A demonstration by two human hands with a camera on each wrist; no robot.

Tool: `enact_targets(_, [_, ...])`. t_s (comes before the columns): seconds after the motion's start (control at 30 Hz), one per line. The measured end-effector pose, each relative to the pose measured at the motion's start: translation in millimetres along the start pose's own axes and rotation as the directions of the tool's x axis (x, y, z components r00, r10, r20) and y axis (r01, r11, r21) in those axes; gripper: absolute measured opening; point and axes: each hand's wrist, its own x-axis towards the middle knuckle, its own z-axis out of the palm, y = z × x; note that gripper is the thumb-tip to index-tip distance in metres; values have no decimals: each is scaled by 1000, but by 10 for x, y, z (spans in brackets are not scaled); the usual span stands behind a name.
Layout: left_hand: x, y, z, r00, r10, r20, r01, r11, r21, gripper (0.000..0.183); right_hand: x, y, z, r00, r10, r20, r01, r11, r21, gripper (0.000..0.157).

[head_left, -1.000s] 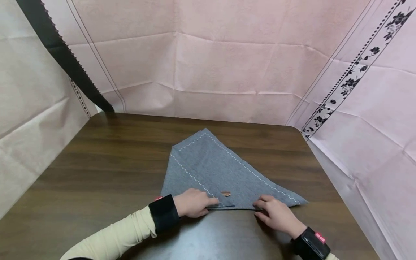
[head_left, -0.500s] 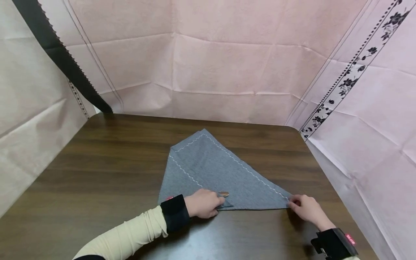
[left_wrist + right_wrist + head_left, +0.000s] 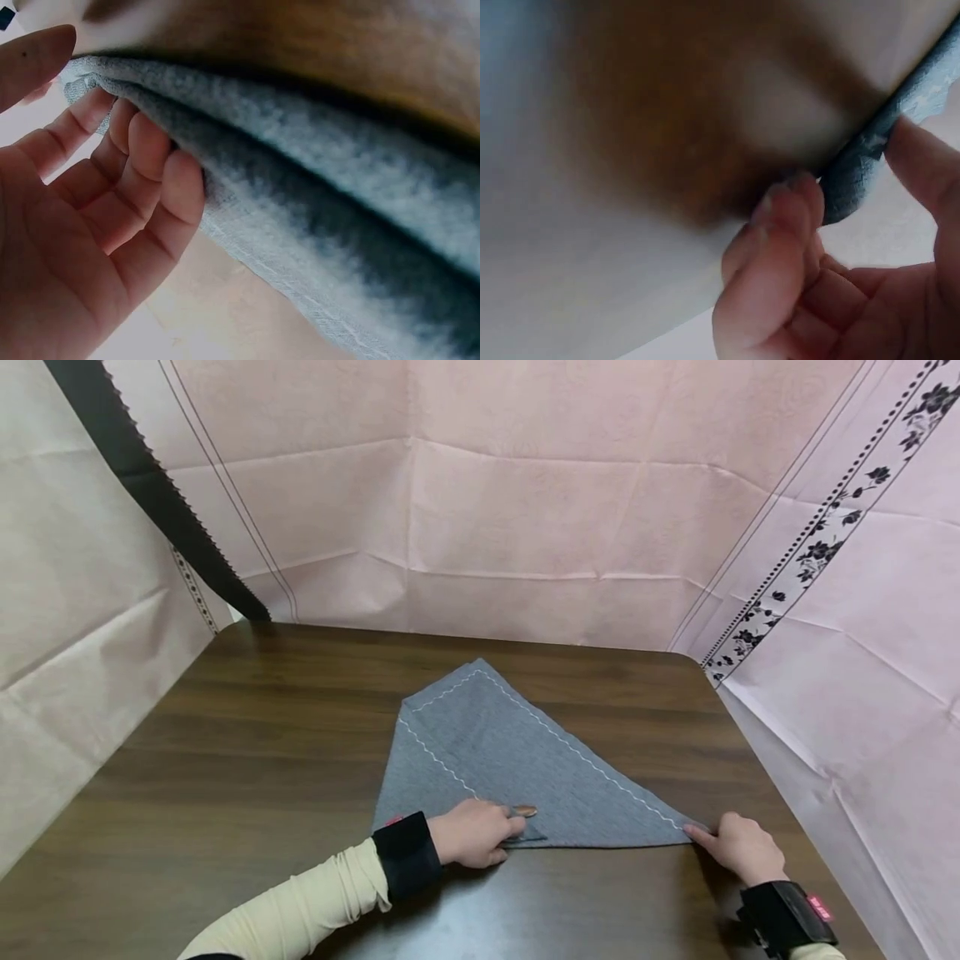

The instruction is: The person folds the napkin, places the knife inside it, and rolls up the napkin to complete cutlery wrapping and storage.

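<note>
A folded grey cloth (image 3: 525, 760) with white wavy stitching lies on the table, one corner pointing away and another to the right. A small brown tag (image 3: 527, 811) shows on it near the front edge. My left hand (image 3: 474, 833) pinches the folded layers at that edge, just left of the tag. In the left wrist view its thumb and curled fingers (image 3: 161, 161) meet the layered cloth edge (image 3: 255, 142). At the right corner, my right hand (image 3: 746, 850) pinches the tip. The right wrist view shows this cloth corner (image 3: 847, 191) between thumb and curled fingers.
The dark wooden table (image 3: 285, 752) has rounded far corners. Behind it hangs a creased pale pink sheet (image 3: 525, 527). A black strip (image 3: 165, 502) runs down at the left, and a floral band (image 3: 817, 552) at the right.
My right hand has slid right along the front edge from near the middle to the cloth's right corner. My left hand has shifted slightly right, closer to the tag.
</note>
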Motion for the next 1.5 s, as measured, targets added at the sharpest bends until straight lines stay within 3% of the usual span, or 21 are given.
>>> enact_targets(0.13, [30, 10, -22, 1000, -17, -5, 17, 1000, -7, 17, -3, 5, 20, 999, -25, -35, 26, 1000, 11, 50])
enact_targets(0.3, [83, 17, -63, 1000, -14, 17, 14, 1000, -24, 17, 4, -46, 67, 976, -119, -180, 131, 990, 54, 36])
enact_targets(0.43, [166, -2, -85, 1000, 11, 9, -10, 998, -65, 16, -6, -145, 83, 925, -214, -314, 242, 969, 51, 29])
enact_targets(0.57, [317, -6, -165, 995, 50, -84, -61, 989, -134, 15, -36, -272, 84, 850, -291, -439, 329, 944, 11, 32])
enact_targets(0.67, [503, 50, -258, 986, 75, -149, -100, 980, -170, 7, -37, -376, 102, 788, -352, -505, 390, 920, -31, 34])
enact_targets(0.8, [827, 198, -333, 975, 87, -204, -125, 976, -180, 24, -27, -518, 135, 722, -414, -554, 449, 890, -81, 39])
enact_targets(0.87, [976, 283, -338, 971, 83, -224, -127, 973, -192, 28, -23, -584, 152, 705, -434, -561, 468, 879, -93, 41])
enact_targets(0.97, [1133, 392, -322, 964, 58, -259, -121, 965, -234, 25, -12, -677, 173, 699, -451, -554, 486, 869, -94, 41])
enact_targets(1.07, [1208, 463, -311, 950, 39, -309, -121, 961, -250, 16, -7, -752, 184, 697, -464, -547, 501, 861, -92, 39])
enact_targets(1.17, [1239, 500, -318, 930, 30, -366, -119, 968, -222, 13, -5, -796, 195, 677, -471, -565, 511, 854, -99, 38])
enact_targets(1.4, [1270, 531, -343, 925, -8, -381, -83, 972, -221, 17, 0, -835, 233, 568, -506, -649, 562, 815, -144, 41])
enact_targets(1.5, [1274, 544, -340, 919, -11, -394, -83, 972, -219, 14, -11, -842, 238, 544, -514, -664, 571, 806, -156, 41])
